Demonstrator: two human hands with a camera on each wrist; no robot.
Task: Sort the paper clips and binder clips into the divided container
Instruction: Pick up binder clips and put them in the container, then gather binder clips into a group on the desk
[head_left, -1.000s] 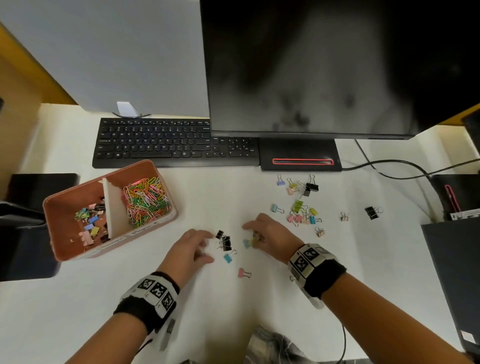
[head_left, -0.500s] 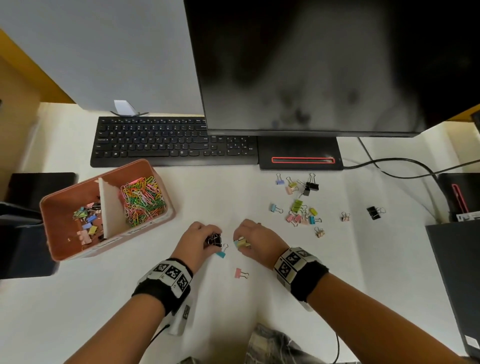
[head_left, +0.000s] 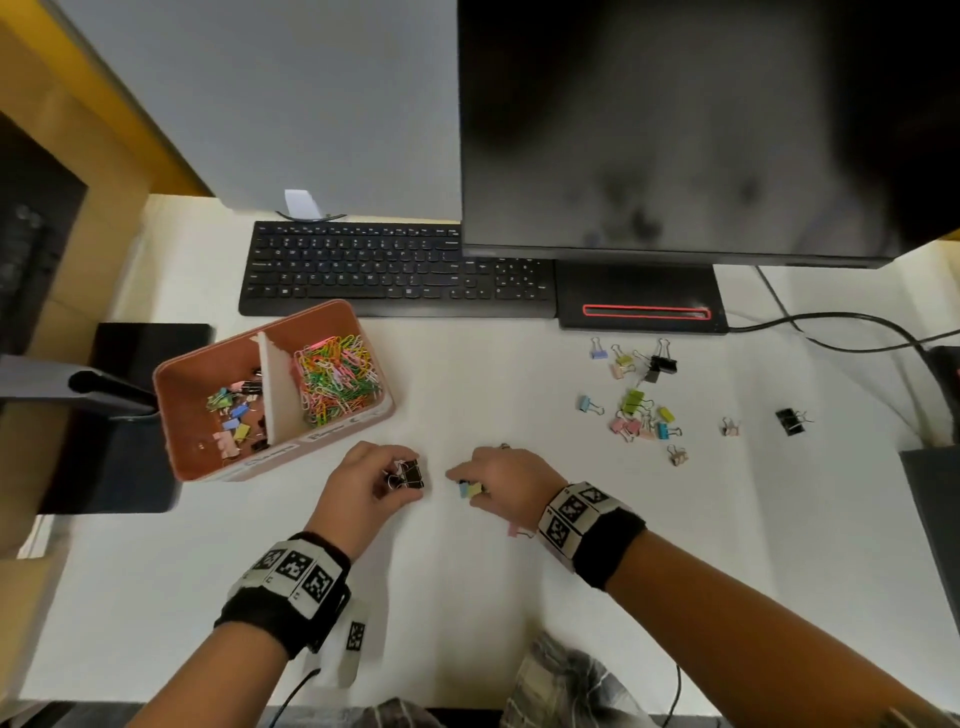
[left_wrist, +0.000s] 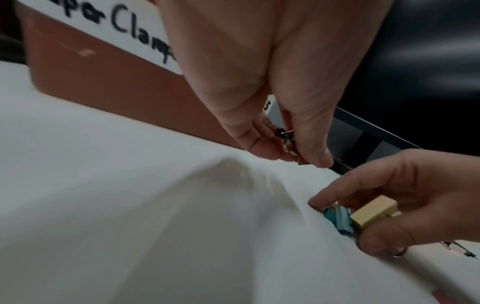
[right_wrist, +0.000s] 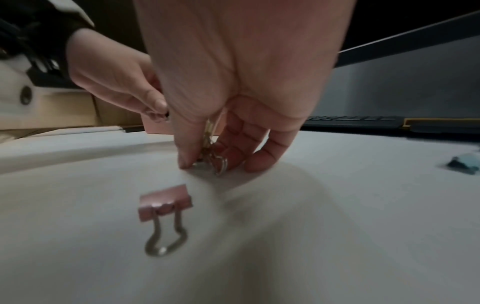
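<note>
My left hand (head_left: 397, 475) pinches black binder clips (head_left: 410, 474) just in front of the pink divided container (head_left: 337, 431); their wire handles (left_wrist: 284, 134) show between its fingertips. My right hand (head_left: 467, 482) holds a yellow binder clip (left_wrist: 374, 211) and touches blue ones (left_wrist: 340, 220) on the table. A pink binder clip (right_wrist: 165, 203) lies loose by my right wrist. The container's left compartment holds binder clips (head_left: 234, 415). Its right compartment holds coloured paper clips (head_left: 337, 379).
Several loose binder clips (head_left: 639, 410) lie to the right, with a black one (head_left: 789, 421) further out. A black keyboard (head_left: 395, 270) and a monitor base (head_left: 641, 296) stand behind. Cables (head_left: 831, 322) run at the right. A dark object (head_left: 104, 415) sits left of the container.
My left hand closed on the black binder clips and lifted them. My right hand drew in to the left, keeping the yellow clip and reaching the blue clip.
</note>
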